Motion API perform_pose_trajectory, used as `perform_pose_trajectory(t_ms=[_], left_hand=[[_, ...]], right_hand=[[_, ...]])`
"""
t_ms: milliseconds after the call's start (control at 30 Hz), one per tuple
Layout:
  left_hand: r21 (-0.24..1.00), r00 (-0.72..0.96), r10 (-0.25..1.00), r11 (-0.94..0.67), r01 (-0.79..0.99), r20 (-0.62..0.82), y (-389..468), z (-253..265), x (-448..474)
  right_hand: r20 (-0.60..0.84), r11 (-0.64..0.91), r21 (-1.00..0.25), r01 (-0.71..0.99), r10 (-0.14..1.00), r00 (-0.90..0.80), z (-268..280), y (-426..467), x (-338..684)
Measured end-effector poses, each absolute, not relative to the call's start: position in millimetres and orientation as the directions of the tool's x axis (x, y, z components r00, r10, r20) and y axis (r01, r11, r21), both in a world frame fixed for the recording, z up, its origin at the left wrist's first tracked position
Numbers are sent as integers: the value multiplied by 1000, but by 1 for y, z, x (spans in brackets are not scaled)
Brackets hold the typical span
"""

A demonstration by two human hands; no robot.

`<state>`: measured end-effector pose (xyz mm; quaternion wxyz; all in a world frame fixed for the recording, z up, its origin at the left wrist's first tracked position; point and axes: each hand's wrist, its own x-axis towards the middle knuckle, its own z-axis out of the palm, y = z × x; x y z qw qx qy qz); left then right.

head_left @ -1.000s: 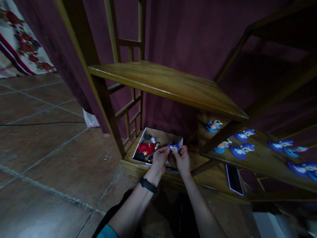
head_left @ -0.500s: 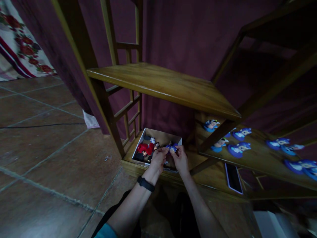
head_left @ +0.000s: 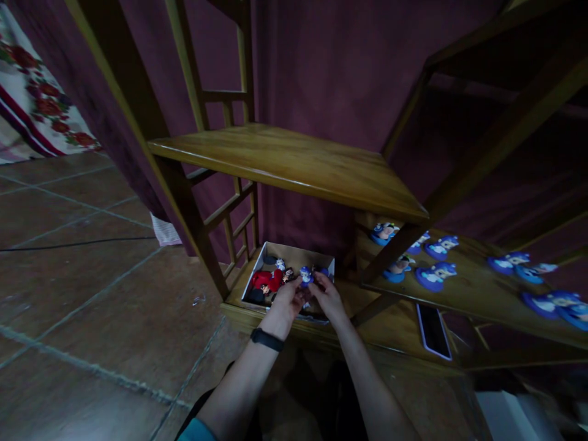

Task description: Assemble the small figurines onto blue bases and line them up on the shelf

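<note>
Over an open cardboard box (head_left: 298, 250) on the low shelf, both my hands hold a small blue-and-white figurine (head_left: 305, 275). My left hand (head_left: 289, 299), with a black band on its wrist, is closed on the figurine's left side. From the right, the fingers of my right hand (head_left: 327, 294) close on the same piece. The figurine looks upright between the fingertips. Inside the box, a red figurine (head_left: 268, 280) lies at the left, with a small white figurine (head_left: 280, 264) behind it and other dark pieces around. My hands hide the box's near middle.
Several blue-based figurines (head_left: 436, 274) stand on the raised shelf to the right. A phone (head_left: 433, 331) lies on the lower board. The wooden shelf (head_left: 285, 162) overhangs the box, and a slanting post (head_left: 399, 251) stands between box and figurines.
The blue-and-white figurine has moved slightly left and turned to look more upright between my fingers. Both hands remain on it. The whole view has shifted a little.
</note>
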<state>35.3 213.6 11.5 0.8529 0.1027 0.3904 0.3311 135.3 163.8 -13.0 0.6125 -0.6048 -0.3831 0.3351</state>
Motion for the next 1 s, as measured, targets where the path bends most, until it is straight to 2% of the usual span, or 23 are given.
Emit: perform_pose_trajectory(t_ms=[233,567,1000], left_hand=[[482,462,654,755,-445,-599,216,8,33],[496,471,653,757,-425,-593,214,11,35],[579,430,729,684,-444,-532,209,12,36]], right_hand=[[42,48,-999,1,860,509,-11,165,135],[-125,-16,-978,-209,847,517,2,161,132],[-106,18,-969,-248,872,477,-3,161,135]])
